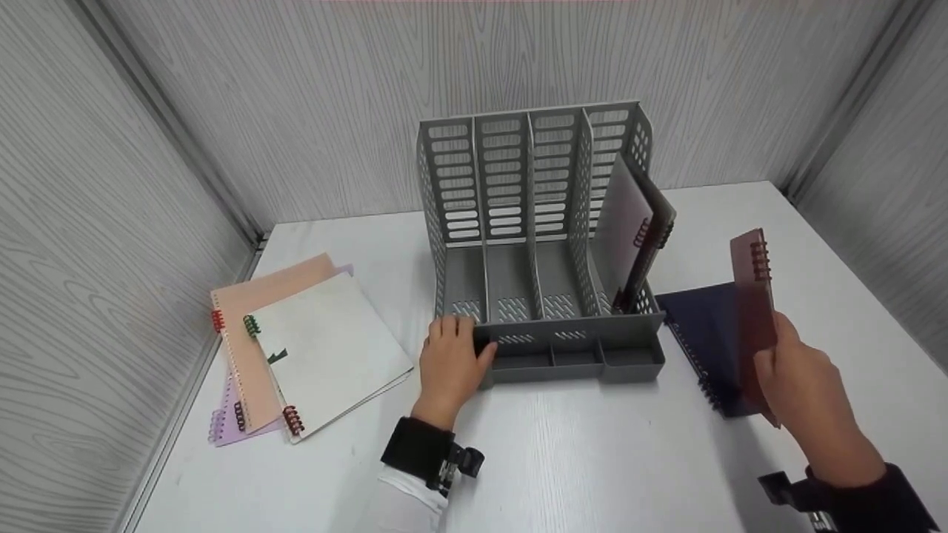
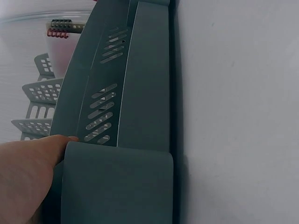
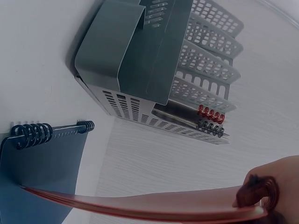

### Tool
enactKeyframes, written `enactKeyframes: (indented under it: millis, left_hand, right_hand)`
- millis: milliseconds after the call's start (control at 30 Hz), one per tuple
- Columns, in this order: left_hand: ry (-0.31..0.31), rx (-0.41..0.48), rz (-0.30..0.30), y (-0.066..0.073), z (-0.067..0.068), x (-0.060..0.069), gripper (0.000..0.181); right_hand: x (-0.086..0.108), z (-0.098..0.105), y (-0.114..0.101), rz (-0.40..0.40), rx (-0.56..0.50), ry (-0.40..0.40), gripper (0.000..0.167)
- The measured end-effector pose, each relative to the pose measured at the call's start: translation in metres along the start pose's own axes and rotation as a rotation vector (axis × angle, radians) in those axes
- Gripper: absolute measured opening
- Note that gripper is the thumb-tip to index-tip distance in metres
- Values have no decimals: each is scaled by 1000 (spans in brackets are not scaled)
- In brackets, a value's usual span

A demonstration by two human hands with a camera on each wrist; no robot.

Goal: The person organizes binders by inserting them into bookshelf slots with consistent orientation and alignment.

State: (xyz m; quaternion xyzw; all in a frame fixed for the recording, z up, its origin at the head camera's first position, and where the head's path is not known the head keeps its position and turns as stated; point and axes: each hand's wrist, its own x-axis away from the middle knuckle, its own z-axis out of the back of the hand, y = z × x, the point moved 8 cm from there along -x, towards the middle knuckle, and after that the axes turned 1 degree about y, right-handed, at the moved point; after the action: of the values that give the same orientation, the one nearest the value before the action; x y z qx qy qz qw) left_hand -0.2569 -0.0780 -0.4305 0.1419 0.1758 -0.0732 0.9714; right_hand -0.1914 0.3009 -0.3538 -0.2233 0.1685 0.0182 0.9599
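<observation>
A grey desk file organizer (image 1: pixel 566 323) with upright dividers stands at the back middle. My left hand (image 1: pixel 453 363) grips its front left corner, the thumb (image 2: pixel 58 143) over the wall of the front tray. My right hand (image 1: pixel 807 389) holds a dark red spiral notebook (image 1: pixel 752 311) upright at the right, apart from the organizer. Beneath it a navy spiral notebook (image 1: pixel 696 318) lies flat on the table, partly hidden by the red one. Spiral notebooks (image 1: pixel 622 222), one light with red rings, lean in the organizer's rightmost slot; their black and red rings (image 3: pixel 211 113) show in the right wrist view.
To the left lies a loose pile: a white spiral notebook (image 1: pixel 333 348) on top, a peach notebook (image 1: pixel 237 355) below it, and a lilac notebook (image 1: pixel 226 426) at the bottom. Wood-grain panels (image 1: pixel 355 111) wall in the white table (image 1: pixel 563 459) at the back and sides.
</observation>
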Motion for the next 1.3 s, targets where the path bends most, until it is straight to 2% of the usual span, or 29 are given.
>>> enactKeyframes:
  millis: [167,333,500,800,1200,1300]
  left_hand:
    - [-21,2,8,0,-1,0,52]
    - [-3,0,-1,1,1,-1,50]
    - [26,-1,-10,1,2,0,48]
    - [23,0,-20,1,1,0,48]
    - [6,6,0,0,-1,-1,48]
    - [28,2,-13,1,0,0,47]
  right_hand:
    - [6,3,2,-16,-24,3,38]
    - [15,5,2,-18,-48,11,39]
    - [21,6,2,-48,-61,-16,38]
    - [36,8,1,-94,-71,-36,43]
    - [57,5,-3,-157,-113,-77,46]
    - [59,4,-7,-159,-116,-76,44]
